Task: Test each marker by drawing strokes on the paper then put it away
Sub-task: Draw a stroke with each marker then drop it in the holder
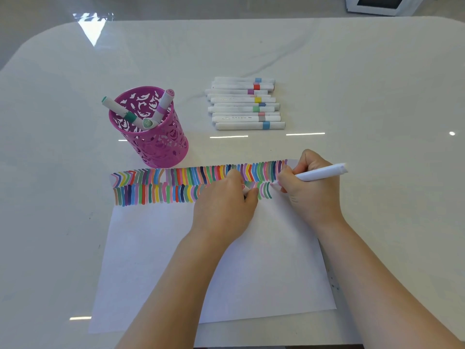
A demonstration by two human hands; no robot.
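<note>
A white sheet of paper (156,260) lies on the table, with two rows of coloured strokes (161,187) along its top edge. My right hand (309,190) grips a white marker (324,172), its pink tip touching the paper at the right end of the lower row. My left hand (226,205) rests on the paper just left of the tip and holds what looks like the marker's cap (246,190) between its fingers. A row of white markers (245,103) with coloured bands lies beyond the paper. A pink cut-out pen cup (153,137) holds three markers.
The glossy white table (377,84) stretches wide around the paper. The pen cup stands close to the paper's top left edge. A white appliance (382,5) sits beyond the table's far right corner.
</note>
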